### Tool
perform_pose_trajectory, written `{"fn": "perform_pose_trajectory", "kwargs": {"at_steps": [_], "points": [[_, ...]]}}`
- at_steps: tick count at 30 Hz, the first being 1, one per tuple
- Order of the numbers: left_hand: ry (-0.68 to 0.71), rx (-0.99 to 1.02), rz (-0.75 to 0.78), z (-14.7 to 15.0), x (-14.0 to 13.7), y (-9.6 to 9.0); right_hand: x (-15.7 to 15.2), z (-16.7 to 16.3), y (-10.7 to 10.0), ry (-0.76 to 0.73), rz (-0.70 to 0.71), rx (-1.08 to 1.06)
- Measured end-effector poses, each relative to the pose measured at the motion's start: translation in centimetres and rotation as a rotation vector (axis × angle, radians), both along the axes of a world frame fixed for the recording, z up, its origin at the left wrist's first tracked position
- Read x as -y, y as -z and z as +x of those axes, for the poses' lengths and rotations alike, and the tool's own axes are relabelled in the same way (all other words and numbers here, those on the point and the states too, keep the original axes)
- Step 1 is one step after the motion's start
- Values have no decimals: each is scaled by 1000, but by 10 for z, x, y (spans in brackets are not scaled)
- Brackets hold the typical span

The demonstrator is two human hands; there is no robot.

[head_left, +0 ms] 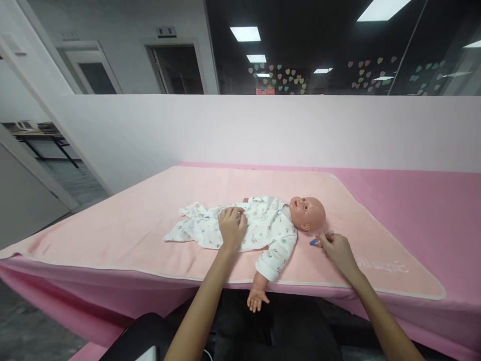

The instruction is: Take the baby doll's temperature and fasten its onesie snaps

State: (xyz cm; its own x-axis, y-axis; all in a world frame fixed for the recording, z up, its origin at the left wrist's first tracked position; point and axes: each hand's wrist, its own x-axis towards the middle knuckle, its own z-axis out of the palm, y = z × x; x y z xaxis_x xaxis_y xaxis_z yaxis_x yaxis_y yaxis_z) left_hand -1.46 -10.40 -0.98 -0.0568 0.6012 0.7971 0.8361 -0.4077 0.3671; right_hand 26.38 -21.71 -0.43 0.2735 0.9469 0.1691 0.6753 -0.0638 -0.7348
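A baby doll (307,213) lies on its back across the pink mat, head to the right, face turned up. It wears a white patterned romper (259,220) with long sleeves; the legs of the garment lie loose to the left. My left hand (232,226) rests on the doll's middle, fingers bent over the cloth and a little apart. Beside the doll's head, just above the mat, my right hand (336,249) pinches a small blue-ended stick (313,241). Most of that stick is hidden by my fingers, so its kind is unclear. One doll arm (258,293) hangs over the table's front edge.
The light pink mat (124,220) has pale lettering near its right corner and lies on a darker pink tablecloth (432,225). A white partition (263,130) stands behind the table. Below the front edge are my dark-clad legs (278,331).
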Motion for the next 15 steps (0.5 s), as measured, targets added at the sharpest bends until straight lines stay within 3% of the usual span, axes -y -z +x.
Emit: {"fn": "perform_pose_trajectory", "kwargs": {"at_steps": [3, 5, 7, 9, 10, 12, 13, 15], "points": [[22, -32, -7, 0, 0, 2, -4, -4, 2, -70, -43, 1], [34, -46, -12, 0, 0, 4, -7, -3, -9, -147, -50, 53], [34, -40, -14, 0, -1, 6, -11, 1, -36, -310, -79, 81], [32, -29, -12, 0, -1, 7, -14, 6, -77, -518, -99, 14], [31, -25, -11, 0, -1, 7, -15, 8, -99, -544, -42, -31], [31, -23, -11, 0, -1, 7, -16, 4, -136, -442, 216, -81], [31, -23, -12, 1, -1, 7, -15, -1, -148, -362, 346, -47], [31, -21, -16, 1, 0, 7, -14, -16, -158, -295, 436, 5]]}}
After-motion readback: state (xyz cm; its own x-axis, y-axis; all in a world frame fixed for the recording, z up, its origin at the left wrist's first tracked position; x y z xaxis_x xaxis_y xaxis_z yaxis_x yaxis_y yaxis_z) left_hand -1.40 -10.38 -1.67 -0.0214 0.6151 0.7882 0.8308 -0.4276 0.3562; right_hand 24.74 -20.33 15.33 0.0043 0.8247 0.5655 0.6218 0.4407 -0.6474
